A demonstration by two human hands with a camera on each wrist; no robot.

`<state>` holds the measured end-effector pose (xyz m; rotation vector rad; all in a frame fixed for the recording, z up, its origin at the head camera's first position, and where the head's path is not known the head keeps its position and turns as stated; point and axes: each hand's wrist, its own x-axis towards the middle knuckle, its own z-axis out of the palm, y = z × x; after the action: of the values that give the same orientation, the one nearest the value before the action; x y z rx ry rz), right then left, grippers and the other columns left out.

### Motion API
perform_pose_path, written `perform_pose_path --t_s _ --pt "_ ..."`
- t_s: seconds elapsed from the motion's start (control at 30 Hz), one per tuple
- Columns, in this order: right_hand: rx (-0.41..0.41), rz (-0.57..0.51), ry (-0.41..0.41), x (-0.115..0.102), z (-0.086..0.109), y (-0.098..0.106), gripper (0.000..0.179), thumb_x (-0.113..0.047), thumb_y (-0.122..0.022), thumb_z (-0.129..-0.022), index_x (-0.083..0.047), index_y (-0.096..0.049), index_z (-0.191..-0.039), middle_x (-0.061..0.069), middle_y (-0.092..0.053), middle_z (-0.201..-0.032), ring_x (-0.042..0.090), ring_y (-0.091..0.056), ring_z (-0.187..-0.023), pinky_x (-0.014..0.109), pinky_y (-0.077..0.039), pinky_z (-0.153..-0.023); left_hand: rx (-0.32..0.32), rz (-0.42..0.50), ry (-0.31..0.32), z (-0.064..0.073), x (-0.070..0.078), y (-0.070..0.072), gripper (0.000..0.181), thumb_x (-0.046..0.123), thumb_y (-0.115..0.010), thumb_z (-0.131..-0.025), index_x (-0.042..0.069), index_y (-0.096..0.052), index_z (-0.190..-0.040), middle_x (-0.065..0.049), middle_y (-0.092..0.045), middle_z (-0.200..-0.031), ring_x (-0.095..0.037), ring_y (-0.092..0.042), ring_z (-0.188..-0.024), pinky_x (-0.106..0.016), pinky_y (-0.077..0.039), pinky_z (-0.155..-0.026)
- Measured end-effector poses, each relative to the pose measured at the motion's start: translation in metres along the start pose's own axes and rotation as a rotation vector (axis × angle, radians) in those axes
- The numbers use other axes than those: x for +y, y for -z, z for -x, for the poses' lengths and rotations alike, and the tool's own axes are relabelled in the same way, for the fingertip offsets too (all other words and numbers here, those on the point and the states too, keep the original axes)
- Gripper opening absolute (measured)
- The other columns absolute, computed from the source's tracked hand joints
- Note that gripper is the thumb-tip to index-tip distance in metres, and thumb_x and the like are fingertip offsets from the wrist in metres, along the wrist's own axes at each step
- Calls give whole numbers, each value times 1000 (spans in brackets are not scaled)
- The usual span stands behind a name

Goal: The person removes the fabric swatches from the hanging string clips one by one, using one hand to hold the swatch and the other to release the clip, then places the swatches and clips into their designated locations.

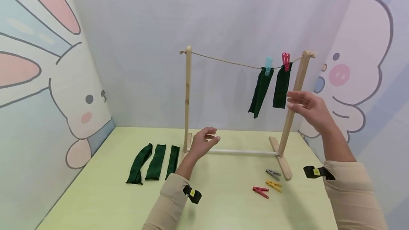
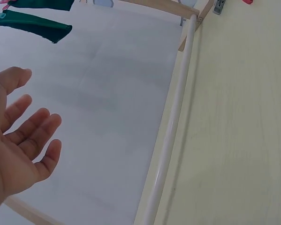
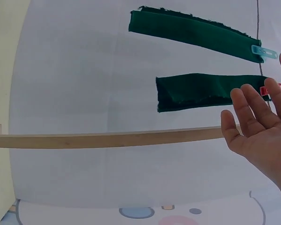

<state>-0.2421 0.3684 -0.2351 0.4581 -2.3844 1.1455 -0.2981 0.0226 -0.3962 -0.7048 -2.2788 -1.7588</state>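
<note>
Two dark green cloth strips hang from a twine line [image 1: 223, 60]. A light blue clothespin [image 1: 268, 65] clips the left strip [image 1: 262, 91], and a red clothespin [image 1: 285, 61] clips the right strip [image 1: 282, 88]. My right hand [image 1: 308, 107] is beside the right post, near the right strip, its fingers loosely bent and holding nothing. My left hand [image 1: 202, 143] hovers near the left post with relaxed fingers, also holding nothing. In the left wrist view the left hand [image 2: 23, 136] shows an open palm; in the right wrist view the right hand [image 3: 262, 117] does too.
The wooden rack has a left post [image 1: 187, 98], a right post [image 1: 295, 105] and a white bottom bar [image 1: 239, 152]. Several green strips [image 1: 156, 162] lie at the table's left. Grey [image 1: 273, 174], yellow [image 1: 274, 186] and red [image 1: 261, 191] clothespins lie at front right.
</note>
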Motion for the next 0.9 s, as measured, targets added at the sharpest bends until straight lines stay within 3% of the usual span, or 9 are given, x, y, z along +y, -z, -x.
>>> perform_pose_path --t_s 0.4,0.63,0.9 --pt "59 -39 14 -17 -28 4 43 -13 -61 -91 -3 -49 -131 8 -53 -126 20 -50 -113 12 -43 -79 26 9 -30 -31 21 -23 31 22 -69 -85 10 -63 -114 -4 -63 -107 -18 -60 -93 -31 -49 -78" --pt "64 -35 -1 -32 -43 1 44 -18 -61 -92 -5 -48 -132 16 -50 -129 22 -51 -115 13 -43 -80 17 3 -40 -47 34 -36 33 23 -69 -85 11 -63 -115 -2 -63 -108 -18 -61 -96 -29 -48 -79" --pt "107 -41 47 -46 -59 -1 41 -14 -62 -91 -4 -52 -129 13 -53 -127 19 -51 -111 15 -43 -84 -7 2 -55 -63 45 -55 38 21 -68 -86 11 -60 -122 -6 -61 -115 -25 -59 -104 -30 -49 -80"
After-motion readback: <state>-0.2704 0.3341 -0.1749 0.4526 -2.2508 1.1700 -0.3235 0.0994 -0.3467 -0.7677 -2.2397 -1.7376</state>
